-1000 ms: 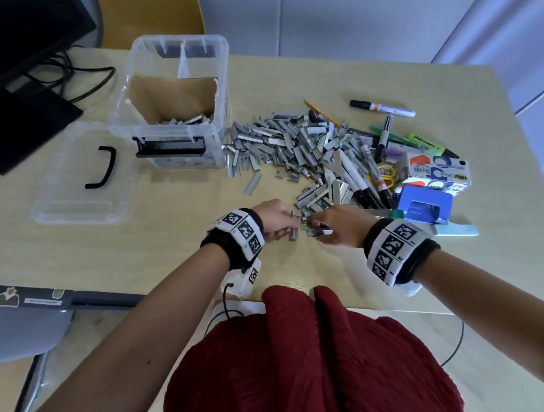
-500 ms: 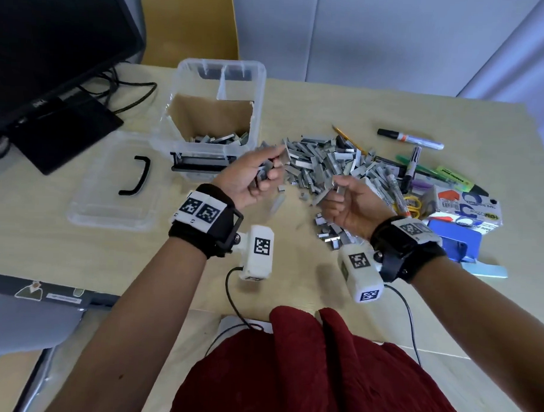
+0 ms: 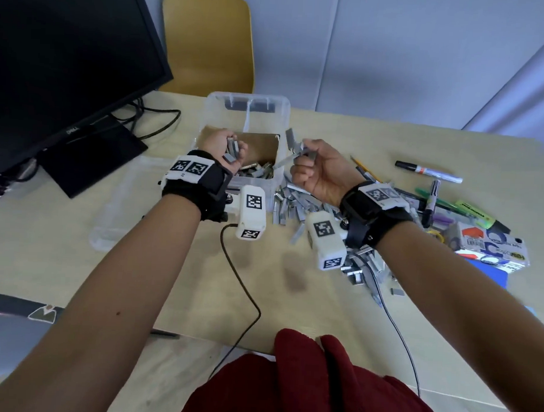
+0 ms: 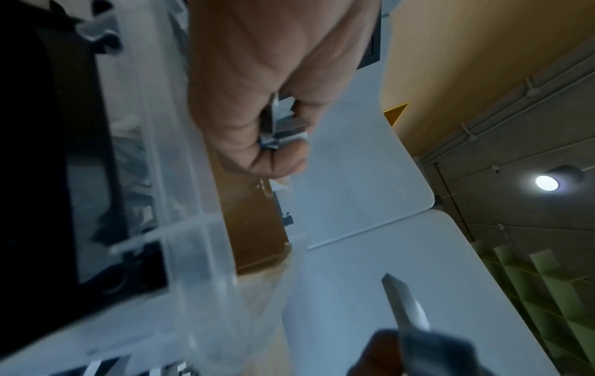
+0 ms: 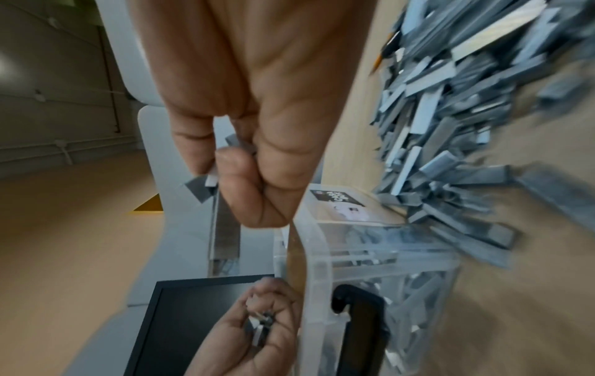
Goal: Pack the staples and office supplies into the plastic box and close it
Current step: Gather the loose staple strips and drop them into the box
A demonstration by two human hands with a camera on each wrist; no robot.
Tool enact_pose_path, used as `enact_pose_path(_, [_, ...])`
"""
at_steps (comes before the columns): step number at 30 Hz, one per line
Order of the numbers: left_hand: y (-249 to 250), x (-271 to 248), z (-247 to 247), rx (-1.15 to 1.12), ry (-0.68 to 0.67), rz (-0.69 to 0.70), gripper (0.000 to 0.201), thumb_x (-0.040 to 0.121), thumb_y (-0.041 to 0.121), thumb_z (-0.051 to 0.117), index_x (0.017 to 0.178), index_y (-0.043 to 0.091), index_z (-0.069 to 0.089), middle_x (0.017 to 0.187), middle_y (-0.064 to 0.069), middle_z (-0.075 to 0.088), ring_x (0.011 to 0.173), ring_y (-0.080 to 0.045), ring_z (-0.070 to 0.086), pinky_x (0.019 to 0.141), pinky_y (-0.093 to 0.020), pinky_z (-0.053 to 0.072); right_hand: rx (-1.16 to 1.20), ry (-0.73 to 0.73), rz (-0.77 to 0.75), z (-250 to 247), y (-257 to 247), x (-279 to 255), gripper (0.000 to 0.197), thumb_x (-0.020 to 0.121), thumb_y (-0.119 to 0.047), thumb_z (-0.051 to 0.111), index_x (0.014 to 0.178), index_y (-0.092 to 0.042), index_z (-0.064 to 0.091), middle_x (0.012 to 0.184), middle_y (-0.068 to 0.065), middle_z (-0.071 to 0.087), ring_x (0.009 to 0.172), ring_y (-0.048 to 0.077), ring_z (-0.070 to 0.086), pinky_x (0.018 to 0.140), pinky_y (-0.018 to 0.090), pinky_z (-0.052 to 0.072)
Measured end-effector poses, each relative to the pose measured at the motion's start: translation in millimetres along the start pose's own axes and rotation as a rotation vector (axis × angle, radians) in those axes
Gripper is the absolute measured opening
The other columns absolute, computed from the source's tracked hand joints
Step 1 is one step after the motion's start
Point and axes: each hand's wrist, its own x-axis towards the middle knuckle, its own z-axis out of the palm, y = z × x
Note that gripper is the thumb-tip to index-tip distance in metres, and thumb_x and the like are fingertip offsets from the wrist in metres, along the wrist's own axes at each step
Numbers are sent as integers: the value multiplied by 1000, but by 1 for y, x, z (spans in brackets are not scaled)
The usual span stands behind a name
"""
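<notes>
The clear plastic box [image 3: 283, 113] stands open on the table, with grey staple strips lying in its cardboard-lined front section. My left hand [image 3: 226, 148] hovers over that section, fingers curled round a bunch of staple strips [image 4: 283, 132]. My right hand [image 3: 312, 164] is raised just right of the box rim, gripping more staple strips [image 3: 293, 145] that stick out toward the box; they show in the right wrist view [image 5: 206, 183] too. A big pile of loose staple strips [image 3: 298, 200] lies on the table under and behind my right wrist.
The box's clear lid [image 3: 122, 206] lies flat left of the box. Markers [image 3: 426, 171], a highlighter [image 3: 477, 213], a small printed carton [image 3: 491, 244] and a blue item sit at the right. A monitor [image 3: 69, 60] stands at the back left, a yellow chair [image 3: 208, 40] behind the table.
Both hands have risen from the table's front with staple strips and moved back and left to the box; the left now hangs over its opening, the right beside its rim.
</notes>
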Motion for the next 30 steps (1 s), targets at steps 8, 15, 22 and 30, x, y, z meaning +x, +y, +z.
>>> enact_pose_path(8, [25,17,-10,392,-67,-104,49,98,38,38,139,10,38,139,-10,39,136,-39,28,101,-59,25,-392,137,27,40,4,46,31,97,-16,40,67,-13,45,44,-5,30,37,7,27,40,16,31])
enact_pose_path(15, [36,19,-32,527,10,84,13,96,2,41,102,6,52,102,-10,56,75,-19,61,87,-30,53,-835,240,103,67,15,77,33,98,-11,35,65,-11,39,45,-1,28,35,9,25,46,21,24])
enact_pose_path(22, [41,28,-39,755,66,222,7,86,-9,57,87,-5,62,89,-13,64,77,-19,66,69,-16,56,-1942,127,99,66,33,87,25,95,-13,42,92,2,61,85,9,59,84,25,55,60,22,41])
enact_pose_path(30, [33,41,-37,1243,108,390,14,82,0,65,94,-2,71,103,-8,66,95,-21,64,85,-21,48,-1991,90,-93,61,29,72,31,91,-5,44,115,-8,62,121,8,60,114,26,53,97,29,39])
